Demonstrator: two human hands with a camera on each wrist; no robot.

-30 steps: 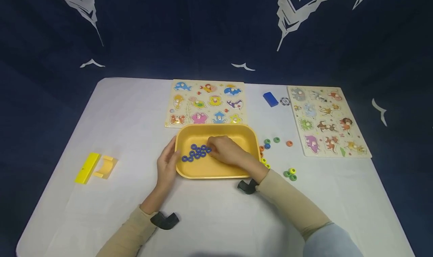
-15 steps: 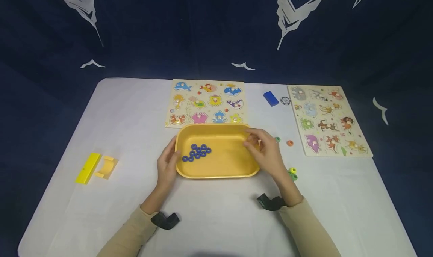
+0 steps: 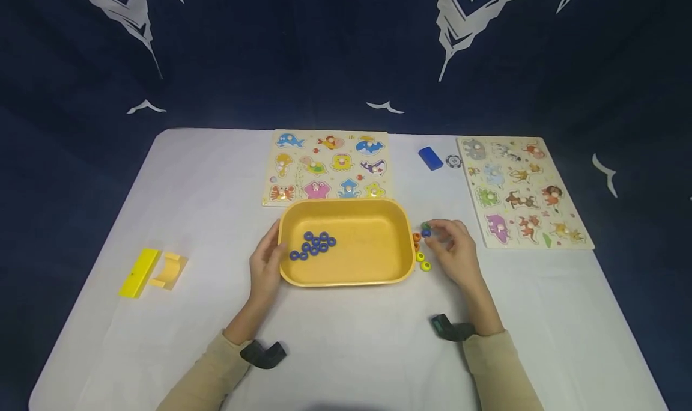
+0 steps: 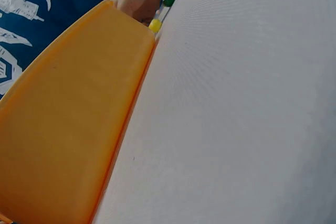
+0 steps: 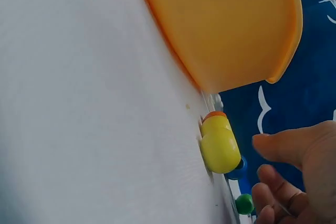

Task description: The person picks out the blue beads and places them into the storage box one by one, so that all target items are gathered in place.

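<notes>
A yellow tray (image 3: pixel 373 243) stands in the middle of the table, with several blue beads (image 3: pixel 316 241) clustered in its left half. My left hand (image 3: pixel 265 264) grips the tray's left rim, thumb over the edge and fingers along the outer wall. Beyond the tray's right end, my right hand (image 3: pixel 456 252) reaches down with thumb and forefinger spread on either side of a loose blue bead (image 3: pixel 426 233). A green bead (image 3: pixel 425 225) lies just behind it. In the right wrist view, yellow beads (image 5: pixel 219 150) partly hide that blue bead, and a gap shows between thumb and fingers.
Orange beads (image 3: pixel 417 237) and yellow beads (image 3: pixel 420 257) line the tray's right side. Behind the tray lies a sea-animal puzzle board (image 3: pixel 327 176); another animal puzzle (image 3: pixel 508 219) is at right. A blue block (image 3: pixel 430 158) and a chip (image 3: pixel 453 161) sit between them. A yellow block (image 3: pixel 140 273) and an arch block (image 3: pixel 170 271) lie left.
My right hand has left a blue bead in the tray's cluster and moved right, over the rim, to the loose beads outside. My left hand keeps its hold on the tray.
</notes>
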